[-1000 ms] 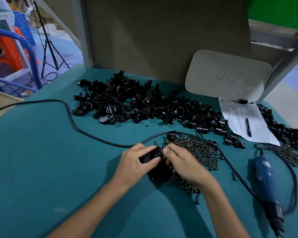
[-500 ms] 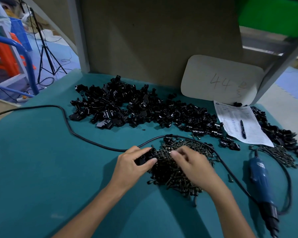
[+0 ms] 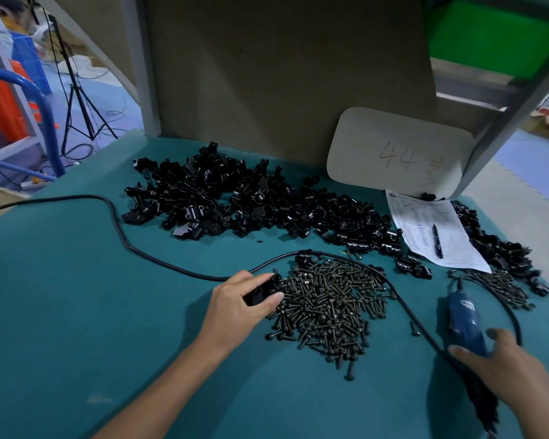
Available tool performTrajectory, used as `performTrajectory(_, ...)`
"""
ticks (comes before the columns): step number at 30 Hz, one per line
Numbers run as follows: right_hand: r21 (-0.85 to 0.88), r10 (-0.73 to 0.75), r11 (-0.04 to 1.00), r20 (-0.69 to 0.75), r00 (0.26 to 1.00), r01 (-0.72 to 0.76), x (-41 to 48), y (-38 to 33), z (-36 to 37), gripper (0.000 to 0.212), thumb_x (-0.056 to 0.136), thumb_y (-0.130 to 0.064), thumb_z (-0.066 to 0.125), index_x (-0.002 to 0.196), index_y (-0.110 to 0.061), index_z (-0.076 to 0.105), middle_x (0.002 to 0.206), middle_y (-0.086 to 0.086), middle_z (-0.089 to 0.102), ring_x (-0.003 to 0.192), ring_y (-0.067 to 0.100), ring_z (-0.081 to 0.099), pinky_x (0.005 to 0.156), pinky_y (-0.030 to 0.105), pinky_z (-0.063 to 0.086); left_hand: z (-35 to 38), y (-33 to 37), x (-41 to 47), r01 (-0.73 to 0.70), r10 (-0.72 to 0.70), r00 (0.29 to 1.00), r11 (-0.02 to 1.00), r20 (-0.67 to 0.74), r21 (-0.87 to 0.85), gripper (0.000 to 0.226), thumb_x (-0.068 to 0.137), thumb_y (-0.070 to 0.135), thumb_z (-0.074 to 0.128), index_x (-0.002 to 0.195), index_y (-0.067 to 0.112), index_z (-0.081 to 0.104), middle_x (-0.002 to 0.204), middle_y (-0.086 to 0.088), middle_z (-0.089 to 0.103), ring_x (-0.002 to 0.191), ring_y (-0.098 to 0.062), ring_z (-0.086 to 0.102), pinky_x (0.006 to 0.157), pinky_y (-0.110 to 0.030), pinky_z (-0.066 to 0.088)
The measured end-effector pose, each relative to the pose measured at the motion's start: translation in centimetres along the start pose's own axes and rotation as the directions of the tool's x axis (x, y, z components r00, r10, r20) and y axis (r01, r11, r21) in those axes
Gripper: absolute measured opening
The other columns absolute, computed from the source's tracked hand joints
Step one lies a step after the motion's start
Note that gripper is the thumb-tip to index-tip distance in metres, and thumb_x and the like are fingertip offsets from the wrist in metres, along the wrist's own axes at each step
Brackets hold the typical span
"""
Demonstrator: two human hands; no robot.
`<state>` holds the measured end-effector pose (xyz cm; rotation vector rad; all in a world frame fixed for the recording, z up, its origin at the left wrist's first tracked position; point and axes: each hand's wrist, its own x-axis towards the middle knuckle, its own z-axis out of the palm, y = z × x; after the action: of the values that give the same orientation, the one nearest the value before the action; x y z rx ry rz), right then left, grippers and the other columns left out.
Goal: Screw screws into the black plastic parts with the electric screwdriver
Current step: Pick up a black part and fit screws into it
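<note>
- Black plastic part [image 3: 262, 291] rests on the teal tabletop [image 3: 76, 312] at the left edge of the heap of loose screws [image 3: 330, 305]. The left hand [image 3: 235, 308] pinches it, thumb on the near side and fingers over the far side.
- The right hand [image 3: 507, 372] is wrapped round the lower body of the blue electric screwdriver [image 3: 463, 318], thumb on one side and fingers on the other. The tool is well to the right of the part, beyond the black cable [image 3: 171, 267]. I cannot tell whether it is off the tabletop.
- The step in hand looks to be bringing the driver across to the held part.
- Grip the part firmly against the tabletop with its hole facing up and the fingertips clear of that hole.
- Whether a screw already sits in the hole is too small to tell, so check before pressing the trigger.
- Lift the tool over the cable and the screw heap rather than dragging it, or screws will probably scatter.
- Bring the bit in line with the screw and seat it before running. A tilted bit is likely to slip off the head.
- Unworked parts [image 3: 251, 201] lie heaped along the far side.
</note>
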<state>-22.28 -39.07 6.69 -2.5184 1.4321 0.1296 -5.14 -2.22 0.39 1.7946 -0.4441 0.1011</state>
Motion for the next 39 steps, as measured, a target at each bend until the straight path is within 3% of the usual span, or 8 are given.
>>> performTrajectory(5, -0.044, -0.005, 0.999, 0.020, 1.000, 0.006, 0.6, 0.6, -0.3, 0.053, 0.089, -0.049, 0.074, 0.118, -0.006, 0.065, 0.110, 0.017, 0.065, 0.099, 0.037, 0.061, 0.088, 0.042, 0.052, 0.0, 0.0, -0.1, -0.005, 0.005, 1.000, 1.000, 0.002, 0.000, 0.040, 0.081, 0.036, 0.082, 0.118, 0.023, 0.074, 0.092, 0.013, 0.066, 0.083, -0.011, 0.067, 0.069, -0.029, 0.056)
performTrajectory(7, 0.012, -0.043, 0.999, -0.026, 0.999, 0.043, 0.0, -0.3, -0.3, 0.058, 0.089, -0.045, 0.074, 0.130, -0.006, 0.060, 0.119, 0.020, 0.064, 0.109, 0.038, 0.059, 0.092, 0.045, 0.050, 0.0, 0.1, 0.0, -0.012, 0.012, 1.000, 1.000, 0.003, 0.006, 0.039, 0.082, 0.035, 0.082, 0.118, 0.022, 0.075, 0.093, 0.012, 0.067, 0.084, -0.010, 0.066, 0.069, -0.030, 0.056)
performTrajectory(10, 0.191, -0.326, 0.906, -0.260, 0.909, 0.379, -2.8, -4.1, 0.0, 0.044, 0.090, -0.034, 0.075, 0.128, -0.015, 0.064, 0.110, 0.007, 0.071, 0.094, 0.023, 0.066, 0.083, 0.036, 0.053, 0.0, 0.2, 0.0, -0.017, 0.017, 1.000, 1.000, 0.008, 0.013, 0.040, 0.082, 0.035, 0.082, 0.119, 0.021, 0.074, 0.094, 0.011, 0.067, 0.085, -0.011, 0.066, 0.069, -0.032, 0.057)
performTrajectory(12, 0.434, -0.540, 0.697, -0.208, 0.816, 0.571, -6.0, -8.5, 0.9, 0.020, 0.093, -0.022, 0.074, 0.112, -0.024, 0.071, 0.091, -0.009, 0.075, 0.080, 0.005, 0.069, 0.071, 0.018, 0.053, 0.0, 0.3, 0.1, -0.020, 0.019, 1.000, 1.000, 0.011, 0.016, 0.041, 0.082, 0.036, 0.082, 0.119, 0.020, 0.075, 0.094, 0.010, 0.067, 0.084, -0.011, 0.066, 0.069, -0.033, 0.057)
performTrajectory(15, 0.688, -0.738, 0.510, 0.042, 0.674, 0.515, -9.5, -15.3, 3.9, 0.016, 0.099, -0.020, 0.066, 0.108, -0.031, 0.073, 0.094, -0.012, 0.076, 0.082, 0.006, 0.072, 0.069, 0.021, 0.057, 0.0, 0.4, 0.1, -0.035, 0.035, 0.999, 0.999, -0.004, 0.030, 0.041, 0.080, 0.035, 0.083, 0.117, 0.019, 0.076, 0.092, 0.011, 0.067, 0.083, -0.010, 0.066, 0.071, -0.031, 0.056)
performTrajectory(23, 0.906, -0.729, 0.362, 0.128, 0.672, 0.220, -9.4, -20.1, 6.5, 0.014, 0.096, -0.009, 0.069, 0.098, -0.018, 0.080, 0.088, 0.002, 0.077, 0.080, 0.012, 0.071, 0.071, 0.025, 0.058, -0.2, 0.4, 0.2, -0.044, 0.045, 0.999, 0.998, -0.020, 0.037, 0.037, 0.079, 0.030, 0.085, 0.114, 0.021, 0.077, 0.090, 0.012, 0.068, 0.084, -0.010, 0.066, 0.075, -0.031, 0.054)
performTrajectory(33, 0.944, -0.768, 0.287, 0.127, 0.628, 0.161, -8.4, -20.1, 6.6, 0.020, 0.091, 0.002, 0.073, 0.095, -0.015, 0.080, 0.084, 0.002, 0.076, 0.076, 0.015, 0.072, 0.073, 0.021, 0.057, -0.3, 0.5, 0.1, -0.047, 0.047, 0.999, 0.999, 0.006, 0.025, 0.033, 0.080, 0.027, 0.084, 0.113, 0.024, 0.077, 0.092, 0.008, 0.069, 0.086, -0.012, 0.066, 0.075, -0.033, 0.055)
performTrajectory(39, 0.862, -0.806, 0.381, 0.132, 0.577, 0.335, -7.9, -20.1, 6.7, 0.010, 0.094, -0.018, 0.074, 0.085, -0.021, 0.078, 0.078, -0.003, 0.070, 0.073, 0.011, 0.065, 0.067, 0.026, 0.056, -0.2, 0.4, 0.1, -0.069, 0.068, 0.998, 0.996, 0.006, 0.064, 0.032, 0.080, 0.028, 0.084, 0.111, 0.026, 0.078, 0.087, 0.011, 0.066, 0.080, -0.012, 0.064, 0.067, -0.026, 0.053)
